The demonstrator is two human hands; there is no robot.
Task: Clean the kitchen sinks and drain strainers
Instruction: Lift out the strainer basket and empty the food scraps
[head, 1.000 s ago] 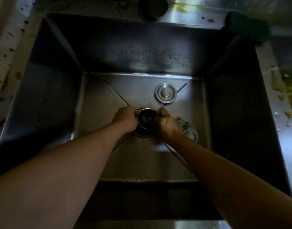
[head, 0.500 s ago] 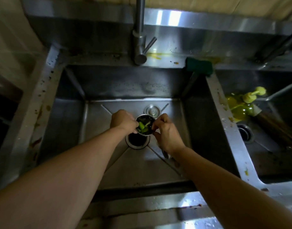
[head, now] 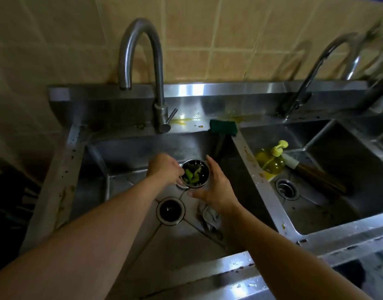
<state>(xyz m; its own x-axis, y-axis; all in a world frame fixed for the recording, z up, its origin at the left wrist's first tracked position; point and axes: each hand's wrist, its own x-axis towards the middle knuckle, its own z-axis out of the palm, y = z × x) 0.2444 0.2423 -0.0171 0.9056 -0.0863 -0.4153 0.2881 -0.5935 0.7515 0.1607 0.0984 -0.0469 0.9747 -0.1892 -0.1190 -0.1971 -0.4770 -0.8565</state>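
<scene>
Strainer basket (head: 196, 174) lifted clear of the left sink (head: 95, 176), held above the open drain hole (head: 170, 210) and a little farther back. Green vegetable scraps (head: 191, 176) inside the basket. Left hand (head: 162, 168) gripping the basket's left rim, fingers curled round it. Right hand (head: 216, 189) cupped against the basket's right side and underside, fingers fairly straight, thumb stretched out below; whether pinching or only supporting, cannot tell. Crumpled grey rag (head: 210, 218) on the sink floor, just right of the drain hole, partly under the right wrist. Curved tap (head: 140, 68) at the far edge, above the left sink. Green sponge (head: 223, 127) on the far ledge, at the divider between the two sinks. In the right sink (head: 348, 161): yellow pump bottle (head: 270, 160) lying on its side at the far left, brown-handled tool (head: 316, 176) just beside it, second drain (head: 287, 189) nearer. Second tap (head: 311, 79) at the far right. Yellow stains (head: 184, 121) on the far ledge.
</scene>
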